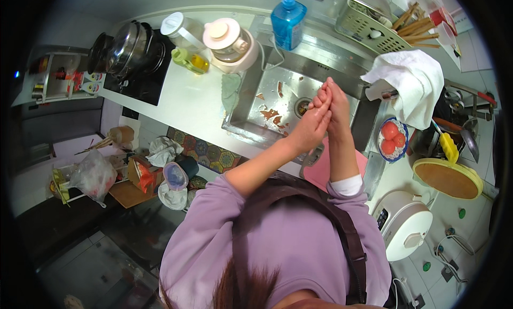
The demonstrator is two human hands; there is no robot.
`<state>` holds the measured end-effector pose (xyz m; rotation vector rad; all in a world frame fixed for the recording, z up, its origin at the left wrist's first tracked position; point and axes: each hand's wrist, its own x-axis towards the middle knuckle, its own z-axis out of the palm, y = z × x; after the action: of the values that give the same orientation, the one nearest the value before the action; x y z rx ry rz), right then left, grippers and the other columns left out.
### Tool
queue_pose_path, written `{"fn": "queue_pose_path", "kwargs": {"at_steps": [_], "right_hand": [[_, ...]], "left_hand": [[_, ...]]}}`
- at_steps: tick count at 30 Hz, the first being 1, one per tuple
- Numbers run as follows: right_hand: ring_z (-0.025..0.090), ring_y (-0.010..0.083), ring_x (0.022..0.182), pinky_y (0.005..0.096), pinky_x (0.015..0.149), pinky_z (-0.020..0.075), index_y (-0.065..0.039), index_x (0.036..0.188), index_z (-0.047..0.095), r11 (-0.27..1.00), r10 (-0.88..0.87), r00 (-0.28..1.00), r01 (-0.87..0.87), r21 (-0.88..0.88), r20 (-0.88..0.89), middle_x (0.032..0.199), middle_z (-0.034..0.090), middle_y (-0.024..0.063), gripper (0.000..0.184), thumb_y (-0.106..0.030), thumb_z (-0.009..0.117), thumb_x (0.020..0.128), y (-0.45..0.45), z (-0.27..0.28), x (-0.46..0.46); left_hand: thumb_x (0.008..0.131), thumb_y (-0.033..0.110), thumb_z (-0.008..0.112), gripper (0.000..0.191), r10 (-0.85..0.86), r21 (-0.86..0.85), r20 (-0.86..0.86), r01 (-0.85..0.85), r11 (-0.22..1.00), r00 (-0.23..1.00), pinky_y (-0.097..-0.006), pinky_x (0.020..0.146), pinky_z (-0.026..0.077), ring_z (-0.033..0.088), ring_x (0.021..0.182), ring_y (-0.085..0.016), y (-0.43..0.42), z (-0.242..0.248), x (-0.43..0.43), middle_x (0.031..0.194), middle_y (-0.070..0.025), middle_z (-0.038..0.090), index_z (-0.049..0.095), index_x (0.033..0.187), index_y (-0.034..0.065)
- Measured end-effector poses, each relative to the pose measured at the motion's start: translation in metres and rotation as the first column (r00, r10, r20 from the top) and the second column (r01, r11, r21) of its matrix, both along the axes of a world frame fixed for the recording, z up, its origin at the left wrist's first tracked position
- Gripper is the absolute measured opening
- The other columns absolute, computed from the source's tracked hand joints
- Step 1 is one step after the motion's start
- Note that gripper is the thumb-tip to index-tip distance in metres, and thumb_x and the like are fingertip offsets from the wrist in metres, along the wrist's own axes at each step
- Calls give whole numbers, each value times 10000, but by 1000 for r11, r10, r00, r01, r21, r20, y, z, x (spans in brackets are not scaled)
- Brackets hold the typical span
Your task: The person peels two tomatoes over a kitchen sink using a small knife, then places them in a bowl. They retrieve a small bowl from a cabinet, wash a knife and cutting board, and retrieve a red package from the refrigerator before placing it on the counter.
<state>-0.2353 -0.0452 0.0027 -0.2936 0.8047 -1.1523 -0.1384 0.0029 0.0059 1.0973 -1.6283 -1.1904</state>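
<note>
Above the stainless steel sink (276, 84), my left hand (310, 126) and my right hand (337, 104) are pressed together. Their fingers fold over one another, and the palms are hidden, so anything between them cannot be seen. Behind the hands is the round drain (303, 107), partly covered, with scraps in it. Reddish-brown peel-like scraps (269, 114) lie scattered on the wet sink floor. Below my right hand, a pink board (316, 170) sits at the sink's near edge, partly behind my forearm. A grey-green cloth (231, 91) drapes over the left rim.
A blue pump bottle (288, 24) stands behind the sink, with a glass kettle (228, 40) to its left. At right are a white cloth (417, 80), a plate of tomatoes (388, 138), a round cutting board (445, 178) and a white rice cooker (404, 225). Pots (130, 48) occupy the cooktop.
</note>
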Motion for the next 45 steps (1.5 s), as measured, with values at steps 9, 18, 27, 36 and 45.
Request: {"fn": "queue_pose_path", "kwargs": {"at_steps": [9, 18, 27, 36, 45], "right_hand": [[582, 383, 1061, 485, 898, 485, -30, 1006, 518, 813, 227, 964, -265, -518, -137, 999, 630, 172, 372, -393, 445, 976, 27, -19, 29], [510, 219, 1157, 317, 988, 382, 25, 1297, 486, 848, 323, 213, -498, 182, -922, 1229, 562, 157, 485, -272, 548, 919, 60, -78, 75], [416, 321, 1264, 391, 1060, 324, -75, 1271, 489, 758, -340, 810, -65, -649, -478, 1375, 366, 150, 401, -269, 510, 920, 83, -8, 154], [650, 236, 905, 327, 810, 492, 59, 1042, 625, 954, 180, 37, -252, 165, -983, 974, 663, 156, 358, -264, 570, 899, 173, -201, 92], [640, 248, 945, 330, 832, 484, 61, 1156, 577, 845, 179, -188, -473, 248, -966, 1015, 659, 196, 402, -244, 572, 895, 167, -176, 204]], "left_hand": [[911, 251, 580, 496, -449, 127, -720, 737, 664, 529, -313, 999, 390, 526, 1164, -201, -26, 4, 138, 1246, -130, 581, 479, 1330, 6], [749, 372, 692, 783, -434, -21, 322, 465, 885, 841, -564, 1076, 212, 200, 1373, -435, 6, -69, 170, 1390, -299, 347, 358, 1408, 112], [842, 347, 654, 579, -665, -17, -203, 676, 737, 719, -434, 1096, 244, 153, 1409, -333, 6, 6, 219, 1476, -238, 215, 470, 1345, 126], [736, 252, 670, 547, 543, -208, 618, -548, 811, 568, -591, 1057, 162, 275, 1316, -391, 121, -177, 418, 1345, -218, 389, 529, 1245, 109], [834, 515, 591, 728, 726, 350, 639, -936, 21, 255, -518, 1005, 366, 357, 1280, -414, 92, -194, 656, 1423, -250, 316, 386, 1377, 75]]}}
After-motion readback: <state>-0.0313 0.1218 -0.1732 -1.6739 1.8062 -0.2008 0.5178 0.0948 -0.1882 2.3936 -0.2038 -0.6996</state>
